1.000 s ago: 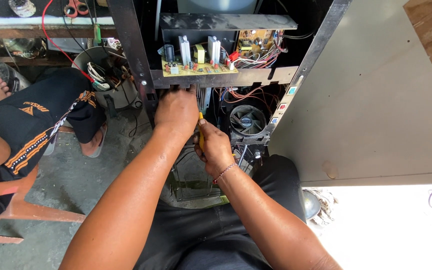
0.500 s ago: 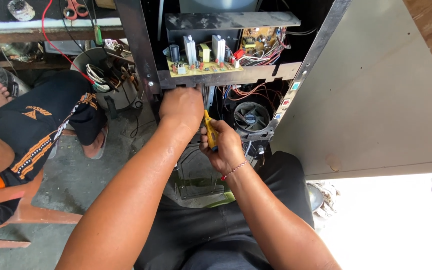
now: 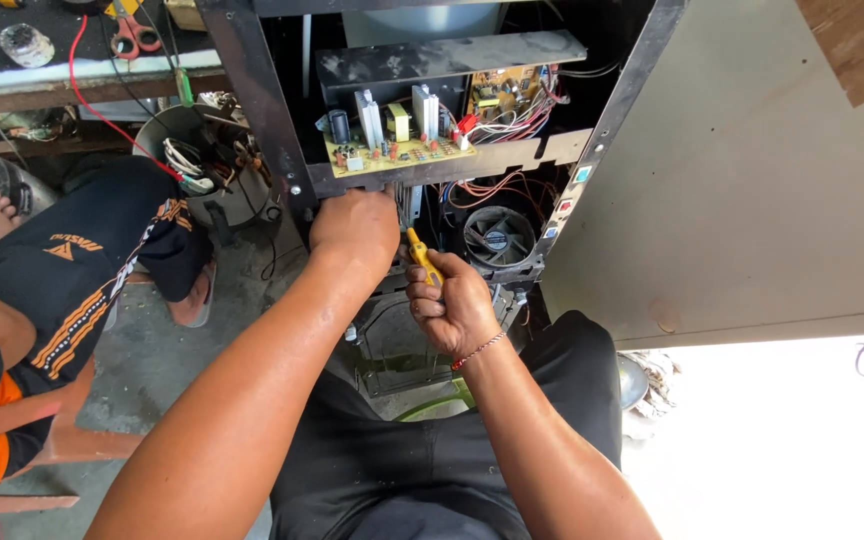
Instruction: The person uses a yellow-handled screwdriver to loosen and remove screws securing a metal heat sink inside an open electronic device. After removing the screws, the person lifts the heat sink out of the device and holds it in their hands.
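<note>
The fingers of the right hand (image 3: 457, 305) were curled tight around a yellow-handled screwdriver (image 3: 424, 257), whose handle stuck out of the fist toward 11 o'clock, its tip hidden in the dark gap under the shelf. The knuckles faced up, the wrist (with a thin red bead bracelet (image 3: 478, 350) round it) bent slightly, and the forearm ran back toward 5 o'clock over the lap in dark trousers. The left hand (image 3: 355, 228) lay just at 10 o'clock of the right one, its back to the camera and its fingers folded down out of sight against the lower edge of the metal frame (image 3: 252, 100); whether they gripped anything there could not be told. Its forearm stretched long and straight toward 7 o'clock. At 12 o'clock of both hands sat a yellowish circuit board (image 3: 397, 150) on the shelf, with upright heat sinks and a dark capacitor. At 2 o'clock of the right hand was a round black fan (image 3: 498, 236) among orange and red wires. At 9 o'clock another person's bent leg in black shorts (image 3: 82, 280) showed beside the frame.
</note>
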